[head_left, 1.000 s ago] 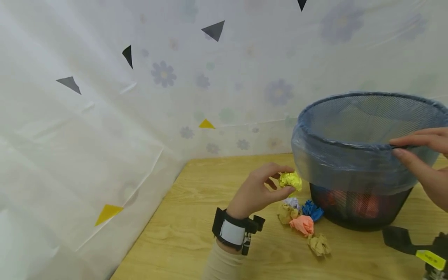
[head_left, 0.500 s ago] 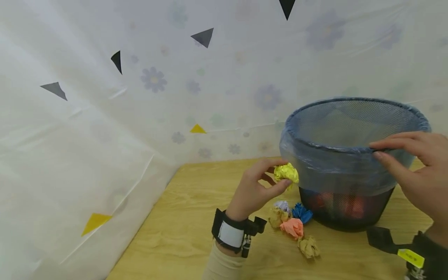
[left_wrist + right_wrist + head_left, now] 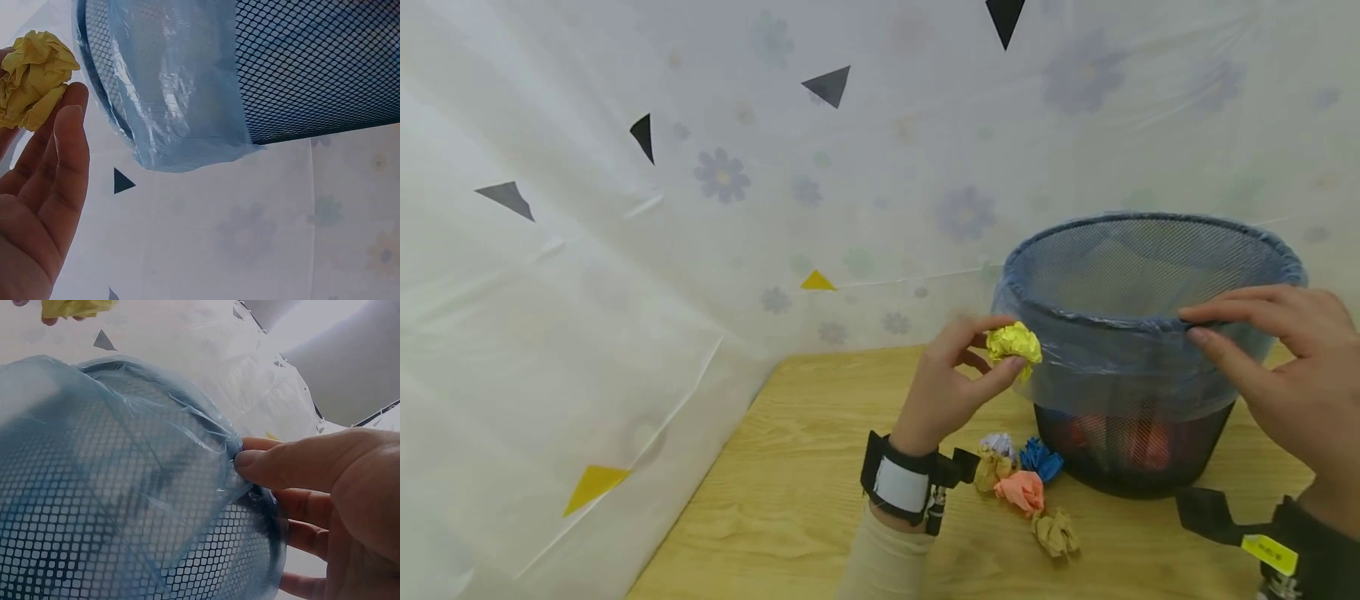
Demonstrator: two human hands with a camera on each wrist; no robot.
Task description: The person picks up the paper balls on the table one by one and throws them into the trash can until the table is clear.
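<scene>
Weighing almost nothing, the crumpled yellow paper ball point(image 3: 1014, 342) looks soft and crushable, best held by a light fingertip pinch. The left hand point(image 3: 951, 389) pinches it just beside the mesh bin point(image 3: 1138, 367), whose liner-covered rim the right hand point(image 3: 1285, 358) grips between thumb and fingers.

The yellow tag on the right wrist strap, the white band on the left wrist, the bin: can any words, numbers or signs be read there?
Yellow tag on the right wrist strap: dark print, too small and blurred to read.
White band on the left wrist: no text visible.
Mesh bin and its blue liner: no text.
Crumpled yellow paper ball: no text.
</scene>
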